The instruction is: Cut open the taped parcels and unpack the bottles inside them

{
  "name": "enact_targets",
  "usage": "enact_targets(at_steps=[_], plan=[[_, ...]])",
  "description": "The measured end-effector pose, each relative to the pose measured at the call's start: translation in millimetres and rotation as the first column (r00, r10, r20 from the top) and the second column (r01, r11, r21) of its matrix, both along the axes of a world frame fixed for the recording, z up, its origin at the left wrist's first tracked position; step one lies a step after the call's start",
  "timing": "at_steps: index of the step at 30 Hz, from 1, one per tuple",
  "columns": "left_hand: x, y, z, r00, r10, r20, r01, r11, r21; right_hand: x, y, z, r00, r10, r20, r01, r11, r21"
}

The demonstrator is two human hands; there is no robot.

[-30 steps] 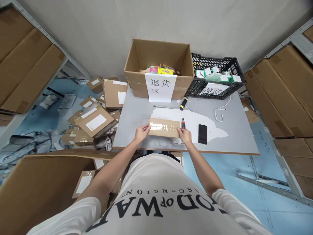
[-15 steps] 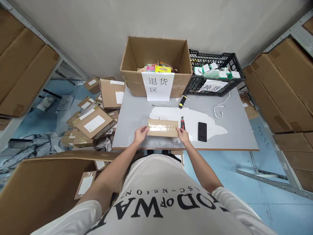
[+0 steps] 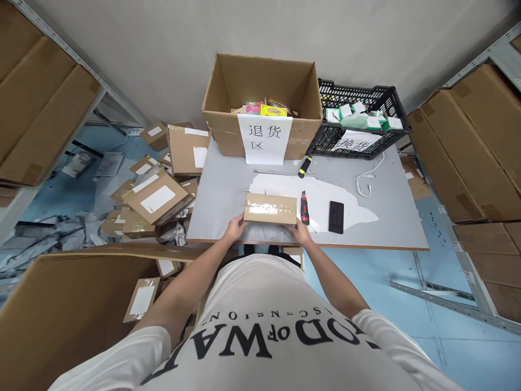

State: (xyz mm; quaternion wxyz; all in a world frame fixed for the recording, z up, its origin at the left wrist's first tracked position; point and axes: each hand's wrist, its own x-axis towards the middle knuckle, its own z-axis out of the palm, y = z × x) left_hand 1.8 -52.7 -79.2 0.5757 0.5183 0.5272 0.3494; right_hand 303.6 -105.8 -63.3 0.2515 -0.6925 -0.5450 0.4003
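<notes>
at the near edge of the counter lies a flat brown parcel, its top crossed by shiny clear tape. the left hand curls on the parcel's near left corner and the right hand on its near right corner, fingers bent around the edge and gripping it from both ends; the parcel rests on the counter, not lifted. to handle it well i would judge that both hands should keep even pressure on the two corners so the parcel stays square and does not skid on the thin plastic wrap lying under its near side.

just right of the parcel lies a red-and-black box cutter, and further right a dark phone, face down or switched off. beyond the parcel, a yellow-and-black cutter lies near a white cable.

behind the parcel, at the counter's far edge, stands an open cardboard box with a paper sign taped to its front; it holds a few colourful small packs at the bottom. to the right of that box sits a black plastic crate holding small white-and-green cartons, also with a paper sign.

left of the parcel, down on the floor, is a heap of taped parcels.
</notes>
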Motion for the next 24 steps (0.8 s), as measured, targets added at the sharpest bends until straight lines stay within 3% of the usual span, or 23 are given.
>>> enact_targets(at_steps=[4, 9, 13, 17, 24], plan=[[0.2, 6.6, 11.0, 1.0, 0.016, -0.011, -0.016, 1.0, 0.004, -2.3, 9.6, 10.2, 0.998, -0.005, 0.061, 0.004, 1.0, 0.017], [-1.1, 24.7, 41.2, 0.997, 0.076, 0.026, -0.078, 0.996, 0.049, 3.1, 24.4, 34.6, 0.999, 0.008, 0.045, -0.013, 0.995, 0.1], [4.8, 40.8, 54.0, 0.986, 0.159, 0.05, -0.159, 0.987, -0.01, 5.9, 41.4, 52.3, 0.972, -0.059, 0.226, 0.037, 0.995, 0.097], [12.3, 47.2, 46.9, 0.98, 0.185, 0.067, -0.178, 0.979, -0.103, 8.8, 51.8, 53.2, 0.936, -0.035, 0.351, 0.035, 0.999, 0.007], [17.9, 42.1, 25.8, 0.982, 0.18, 0.06, -0.167, 0.97, -0.179, 10.2, 54.6, 32.3, 0.918, -0.021, 0.396, 0.074, 0.99, -0.119]])
